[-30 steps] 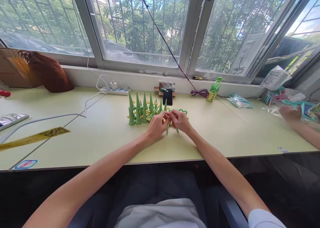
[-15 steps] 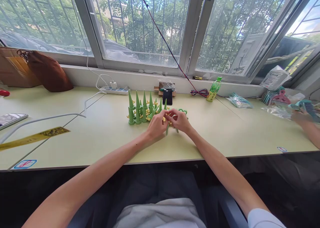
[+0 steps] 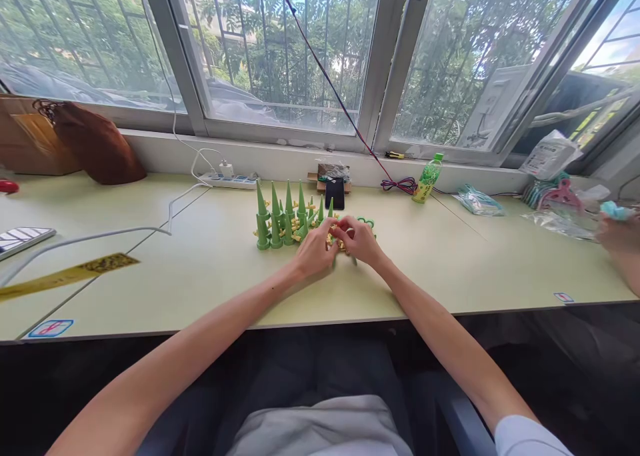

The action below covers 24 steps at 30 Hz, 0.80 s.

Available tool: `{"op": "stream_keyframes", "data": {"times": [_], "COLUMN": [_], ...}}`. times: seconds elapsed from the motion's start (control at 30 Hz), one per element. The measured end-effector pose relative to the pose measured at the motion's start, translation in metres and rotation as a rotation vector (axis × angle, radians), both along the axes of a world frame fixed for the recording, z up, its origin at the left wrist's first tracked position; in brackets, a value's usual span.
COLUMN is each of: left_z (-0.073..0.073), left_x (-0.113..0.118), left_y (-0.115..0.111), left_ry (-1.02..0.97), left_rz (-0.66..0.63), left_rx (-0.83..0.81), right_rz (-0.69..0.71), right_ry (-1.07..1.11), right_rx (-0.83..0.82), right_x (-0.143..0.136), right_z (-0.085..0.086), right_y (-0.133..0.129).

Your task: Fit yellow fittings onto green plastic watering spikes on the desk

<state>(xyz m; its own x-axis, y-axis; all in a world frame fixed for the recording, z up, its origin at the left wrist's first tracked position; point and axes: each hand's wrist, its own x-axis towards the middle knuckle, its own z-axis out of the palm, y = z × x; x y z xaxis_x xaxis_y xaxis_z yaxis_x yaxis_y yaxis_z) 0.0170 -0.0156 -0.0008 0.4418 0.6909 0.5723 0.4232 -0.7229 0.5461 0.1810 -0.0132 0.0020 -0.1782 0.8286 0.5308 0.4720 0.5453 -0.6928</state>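
Observation:
My left hand (image 3: pixel 316 248) and my right hand (image 3: pixel 361 240) meet over the table, fingertips pinched together. Whatever they grip is too small and covered to make out, though bits of yellow show around the fingers. Just left of them, green cone-shaped pieces (image 3: pixel 275 233) stand upright in rows, with small yellow pieces (image 3: pixel 297 238) among them. Behind my right hand lie green ring-shaped pieces (image 3: pixel 367 221), partly hidden. A thin green tip (image 3: pixel 354 261) pokes out below the hands.
Behind the cones lies a black phone (image 3: pixel 335 193). A green drink bottle (image 3: pixel 428 178) stands by the wall, near bundled cable (image 3: pixel 399 185). A white power strip (image 3: pixel 233 181) and cord lie left. At far right, another person's hand (image 3: pixel 617 239) holds something light blue.
My hands stay nearly in place, with slight finger movement. The green piece beneath them has shifted and shows less. At far right, the other person's hand and the blue item have moved.

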Motion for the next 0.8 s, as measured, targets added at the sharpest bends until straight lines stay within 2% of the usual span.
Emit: {"op": "stream_keyframes", "data": {"times": [0.33,0.57,0.8], "left_z": [-0.0021,-0.0056,-0.0069], "left_x": [-0.0009,-0.0010,-0.0004], "left_y": [0.0031,0.0060,0.0059], "left_ry": [0.064,0.109,0.105], "left_rz": [0.042,0.033,0.006], "left_rx": [-0.003,0.001,-0.065], "right_rz": [-0.123,-0.146,-0.159], "right_ry": [0.009,0.013,0.011], "right_rx": [0.019,0.017,0.021], "right_x": [0.0009,0.0016,0.0020], "right_z": [0.0016,0.0009,-0.0002], "right_y": [0.0025,0.0031,0.0046]}}
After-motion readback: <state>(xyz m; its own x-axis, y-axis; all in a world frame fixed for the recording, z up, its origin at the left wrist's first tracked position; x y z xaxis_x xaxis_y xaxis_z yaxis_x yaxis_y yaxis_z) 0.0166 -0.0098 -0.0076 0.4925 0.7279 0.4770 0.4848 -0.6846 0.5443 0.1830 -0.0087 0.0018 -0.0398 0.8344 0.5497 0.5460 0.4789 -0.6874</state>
